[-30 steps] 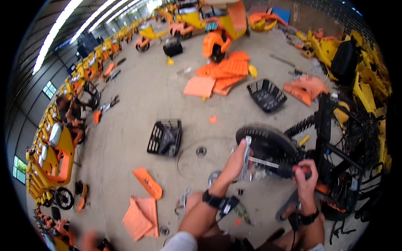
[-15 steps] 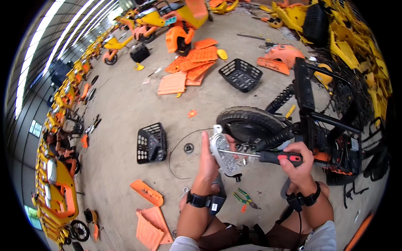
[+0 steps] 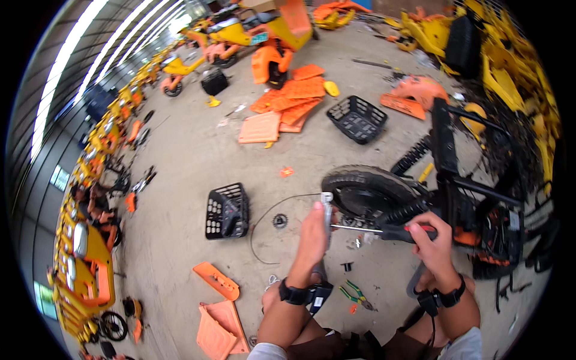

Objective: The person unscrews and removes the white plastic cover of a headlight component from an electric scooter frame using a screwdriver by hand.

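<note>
My left hand [image 3: 312, 237] is closed around a silver-rimmed lamp [image 3: 327, 210] with a clear faceted lens, now seen nearly edge-on. My left palm hides much of it. In my right hand [image 3: 433, 239] is a screwdriver [image 3: 393, 232] with a black and red handle. Its steel shaft points left, and the tip meets the lamp's side or lies just beside it; which one I cannot tell. Beyond both hands a black-tyred wheel [image 3: 366, 175] belongs to a stripped scooter frame [image 3: 445, 141] lying to the right.
Green-handled pliers [image 3: 354, 292] and a small black part [image 3: 347, 266] lie on the floor near my legs. To the left are a black basket [image 3: 210, 219], a sprocket [image 3: 280, 221] and orange panels [image 3: 216, 330]. Another basket [image 3: 357, 120] lies farther off. Yellow scooters line the left side.
The lamp has turned from showing its lens face to nearly edge-on. My right hand and the screwdriver remain level with it. The whole view has shifted slightly.
</note>
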`<act>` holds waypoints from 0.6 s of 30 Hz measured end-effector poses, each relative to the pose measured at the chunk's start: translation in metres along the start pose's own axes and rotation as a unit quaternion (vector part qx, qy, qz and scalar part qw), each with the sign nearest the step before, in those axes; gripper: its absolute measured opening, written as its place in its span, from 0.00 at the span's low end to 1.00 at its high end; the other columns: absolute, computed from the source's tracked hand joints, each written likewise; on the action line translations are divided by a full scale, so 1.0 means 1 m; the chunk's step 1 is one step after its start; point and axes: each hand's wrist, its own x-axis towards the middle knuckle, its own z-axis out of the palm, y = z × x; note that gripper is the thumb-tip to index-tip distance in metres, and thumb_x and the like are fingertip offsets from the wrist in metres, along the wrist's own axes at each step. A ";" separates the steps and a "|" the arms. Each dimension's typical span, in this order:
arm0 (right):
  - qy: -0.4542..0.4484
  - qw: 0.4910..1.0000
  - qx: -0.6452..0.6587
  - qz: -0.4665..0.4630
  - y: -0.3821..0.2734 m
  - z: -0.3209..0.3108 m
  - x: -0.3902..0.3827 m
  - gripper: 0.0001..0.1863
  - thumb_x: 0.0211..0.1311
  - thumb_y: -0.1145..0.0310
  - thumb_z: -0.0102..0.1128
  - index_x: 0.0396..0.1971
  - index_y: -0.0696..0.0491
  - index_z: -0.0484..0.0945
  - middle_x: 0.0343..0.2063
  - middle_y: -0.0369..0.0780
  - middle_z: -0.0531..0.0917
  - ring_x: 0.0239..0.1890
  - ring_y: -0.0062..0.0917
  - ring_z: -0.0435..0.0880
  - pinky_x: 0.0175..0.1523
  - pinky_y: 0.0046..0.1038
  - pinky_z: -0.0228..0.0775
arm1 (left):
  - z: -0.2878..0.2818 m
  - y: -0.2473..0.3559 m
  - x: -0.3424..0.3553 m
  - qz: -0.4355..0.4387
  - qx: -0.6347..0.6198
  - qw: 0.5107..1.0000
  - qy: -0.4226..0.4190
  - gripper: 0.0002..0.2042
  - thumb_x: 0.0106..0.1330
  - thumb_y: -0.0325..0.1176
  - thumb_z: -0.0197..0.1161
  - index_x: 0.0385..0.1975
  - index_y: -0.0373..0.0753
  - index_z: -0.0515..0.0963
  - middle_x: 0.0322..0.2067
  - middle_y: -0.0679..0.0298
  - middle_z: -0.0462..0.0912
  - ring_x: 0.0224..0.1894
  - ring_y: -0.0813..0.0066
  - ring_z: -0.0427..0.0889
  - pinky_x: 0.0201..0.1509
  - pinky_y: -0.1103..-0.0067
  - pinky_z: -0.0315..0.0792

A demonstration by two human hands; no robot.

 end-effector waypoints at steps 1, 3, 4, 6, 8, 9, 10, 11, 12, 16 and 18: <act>0.000 1.000 0.002 -0.024 0.001 0.003 -0.001 0.08 0.62 0.67 0.60 0.31 0.56 0.76 0.23 0.33 0.77 0.14 0.12 0.71 0.18 0.14 0.60 | -0.002 -0.004 0.000 0.005 -0.002 1.000 0.005 0.28 0.75 0.53 0.37 0.40 0.33 0.77 0.28 0.63 0.79 0.31 0.76 0.76 0.35 0.77 0.71; 0.008 1.000 -0.019 -0.008 -0.003 0.000 -0.009 0.07 0.55 0.72 0.65 0.32 0.57 0.77 0.26 0.34 0.78 0.21 0.14 0.76 0.25 0.17 0.66 | 0.002 -0.014 0.002 0.006 -0.023 0.999 0.022 0.27 0.75 0.53 0.39 0.39 0.34 0.76 0.27 0.63 0.77 0.30 0.75 0.75 0.35 0.77 0.70; 0.031 0.996 -0.058 -0.063 0.002 -0.002 -0.011 0.07 0.53 0.74 0.64 0.32 0.57 0.77 0.26 0.35 0.78 0.25 0.16 0.77 0.32 0.19 0.68 | 0.002 -0.010 0.002 0.015 0.027 1.000 0.004 0.26 0.75 0.54 0.40 0.38 0.34 0.74 0.25 0.63 0.76 0.29 0.75 0.74 0.34 0.77 0.70; 0.039 0.984 -0.131 -0.117 0.009 -0.004 -0.014 0.09 0.49 0.75 0.64 0.31 0.58 0.76 0.26 0.38 0.78 0.29 0.21 0.77 0.39 0.22 0.69 | 0.003 -0.016 0.005 0.029 0.081 0.996 -0.006 0.26 0.74 0.55 0.41 0.35 0.34 0.72 0.23 0.62 0.73 0.27 0.75 0.73 0.32 0.77 0.68; 0.037 0.975 -0.153 -0.154 0.013 -0.005 -0.016 0.11 0.47 0.74 0.64 0.32 0.58 0.75 0.27 0.39 0.78 0.29 0.23 0.77 0.39 0.24 0.69 | 0.005 -0.012 0.003 0.017 0.042 0.999 -0.021 0.26 0.74 0.56 0.41 0.32 0.35 0.71 0.22 0.64 0.71 0.25 0.77 0.71 0.30 0.78 0.67; 0.051 0.964 -0.178 -0.190 0.013 -0.006 -0.018 0.12 0.47 0.73 0.64 0.33 0.57 0.75 0.28 0.39 0.78 0.29 0.24 0.77 0.39 0.24 0.69 | 0.005 -0.011 0.003 -0.010 0.005 1.000 -0.025 0.27 0.74 0.56 0.40 0.33 0.35 0.72 0.23 0.65 0.71 0.26 0.77 0.71 0.31 0.79 0.68; 0.052 0.963 -0.195 -0.177 0.013 -0.007 -0.021 0.14 0.44 0.74 0.66 0.33 0.57 0.75 0.28 0.40 0.79 0.30 0.28 0.78 0.39 0.27 0.70 | 0.006 -0.010 0.003 -0.037 -0.031 0.998 -0.032 0.27 0.74 0.56 0.39 0.33 0.35 0.72 0.25 0.66 0.72 0.26 0.78 0.70 0.32 0.79 0.68; 0.041 0.961 -0.189 -0.195 0.012 -0.003 -0.021 0.15 0.43 0.74 0.67 0.33 0.57 0.76 0.28 0.41 0.79 0.30 0.30 0.78 0.39 0.27 0.70 | 0.006 -0.009 0.003 -0.064 -0.067 0.995 -0.041 0.27 0.74 0.56 0.38 0.33 0.35 0.73 0.26 0.67 0.73 0.27 0.79 0.70 0.32 0.80 0.68; 0.036 0.958 -0.187 -0.216 0.011 0.001 -0.022 0.15 0.42 0.75 0.67 0.33 0.57 0.76 0.28 0.42 0.79 0.30 0.31 0.79 0.39 0.28 0.70 | 0.003 -0.016 0.004 -0.057 -0.077 0.994 -0.050 0.28 0.73 0.58 0.41 0.31 0.35 0.72 0.25 0.66 0.72 0.25 0.80 0.72 0.27 0.82 0.66; 0.037 0.948 -0.198 -0.246 0.010 0.001 -0.019 0.16 0.42 0.74 0.70 0.33 0.57 0.77 0.26 0.43 0.79 0.28 0.30 0.79 0.36 0.26 0.71 | 0.001 -0.015 0.005 -0.088 -0.040 0.995 -0.027 0.31 0.72 0.60 0.40 0.34 0.32 0.76 0.25 0.64 0.73 0.24 0.78 0.72 0.29 0.81 0.69; 0.032 0.982 -0.103 -0.152 0.009 -0.001 -0.018 0.10 0.51 0.73 0.67 0.33 0.58 0.77 0.25 0.40 0.79 0.22 0.23 0.78 0.28 0.22 0.70 | 0.006 -0.008 0.006 -0.074 -0.041 0.996 -0.021 0.31 0.72 0.59 0.40 0.35 0.32 0.76 0.25 0.64 0.74 0.25 0.77 0.73 0.30 0.80 0.70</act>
